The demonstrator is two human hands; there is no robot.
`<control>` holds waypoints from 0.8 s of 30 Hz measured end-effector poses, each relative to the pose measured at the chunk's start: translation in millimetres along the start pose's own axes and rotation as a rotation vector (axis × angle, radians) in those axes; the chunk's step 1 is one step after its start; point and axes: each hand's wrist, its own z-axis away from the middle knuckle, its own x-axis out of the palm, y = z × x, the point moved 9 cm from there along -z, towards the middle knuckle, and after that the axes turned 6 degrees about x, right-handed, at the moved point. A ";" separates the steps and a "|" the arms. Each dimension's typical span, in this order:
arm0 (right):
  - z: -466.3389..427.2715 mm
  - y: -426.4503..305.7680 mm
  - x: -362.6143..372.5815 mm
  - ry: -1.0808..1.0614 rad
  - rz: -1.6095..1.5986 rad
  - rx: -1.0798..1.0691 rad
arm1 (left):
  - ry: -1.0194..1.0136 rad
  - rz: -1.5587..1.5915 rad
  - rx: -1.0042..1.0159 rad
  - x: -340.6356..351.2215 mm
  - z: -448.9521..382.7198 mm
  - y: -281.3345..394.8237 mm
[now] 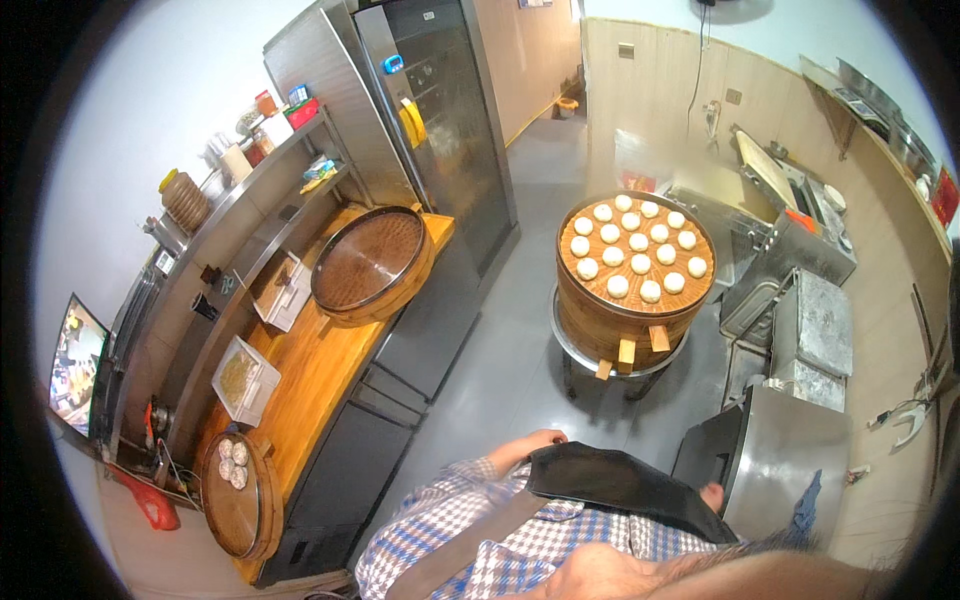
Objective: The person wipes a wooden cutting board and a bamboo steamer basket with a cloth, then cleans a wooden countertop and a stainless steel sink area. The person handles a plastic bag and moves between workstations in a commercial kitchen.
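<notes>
My left hand (550, 438) is at the upper left edge of my black apron (615, 480), its fingers curled; whether it holds anything is unclear. Of my right hand (711, 496) only a blurred part shows past the apron's right side. Beyond both hands, a stack of round bamboo steamers (600, 322) stands on a metal-rimmed stand, steam rising behind it. Its uncovered top tier carries several white round buns (638, 241) on a brown liner. Neither hand touches the stack. Wooden handles (625, 351) stick out from its near side.
At left, a wooden worktop (322, 367) holds an empty round steamer tray (367, 259), white plastic bins (244, 381) and another steamer tray (225, 517) with several buns. A glass-door cabinet (450, 112) stands behind. Metal boxes (814, 322) and a stainless steel unit (795, 457) are at right.
</notes>
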 end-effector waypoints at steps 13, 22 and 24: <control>-57.5 -221.5 386.6 -0.954 -0.060 0.500 | 0.186 0.142 -0.174 18.6 -26.2 12.5; -64.3 -210.9 485.4 -1.249 -0.134 0.774 | 0.404 0.323 -0.312 57.3 -30.8 44.9; -81.6 -215.4 477.3 -1.269 -0.154 0.674 | 0.429 0.367 -0.337 63.5 -27.2 47.3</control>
